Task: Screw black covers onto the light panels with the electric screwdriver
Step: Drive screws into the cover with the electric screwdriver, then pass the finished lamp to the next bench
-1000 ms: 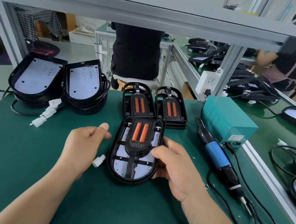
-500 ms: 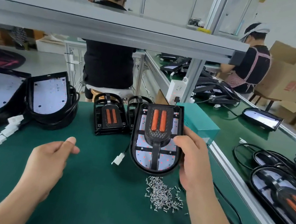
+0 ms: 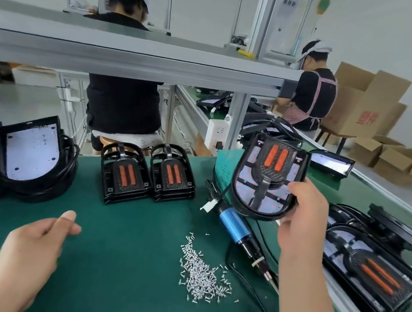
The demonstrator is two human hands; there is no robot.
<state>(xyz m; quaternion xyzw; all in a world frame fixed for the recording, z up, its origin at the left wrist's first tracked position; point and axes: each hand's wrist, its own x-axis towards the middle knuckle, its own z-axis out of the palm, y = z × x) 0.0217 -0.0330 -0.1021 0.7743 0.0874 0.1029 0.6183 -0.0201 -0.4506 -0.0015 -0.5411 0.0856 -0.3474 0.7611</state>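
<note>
On the table (image 3: 111, 289), a heap of screws (image 3: 203, 274) lies near the middle, with the electric screwdriver (image 3: 241, 233) just to its right and two stacks of covers (image 3: 146, 177) farther back. Bare light panels (image 3: 30, 152) stand at the far left, and finished panels (image 3: 370, 268) lie to the right beyond the table's edge. The right hand (image 3: 301, 219) holds a covered panel (image 3: 267, 179) above the screwdriver, while the left hand (image 3: 34, 244) hovers over the near left of the table.

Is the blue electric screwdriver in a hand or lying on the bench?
Lying on the green bench: the blue electric screwdriver rests unheld beside the right hand.
</note>
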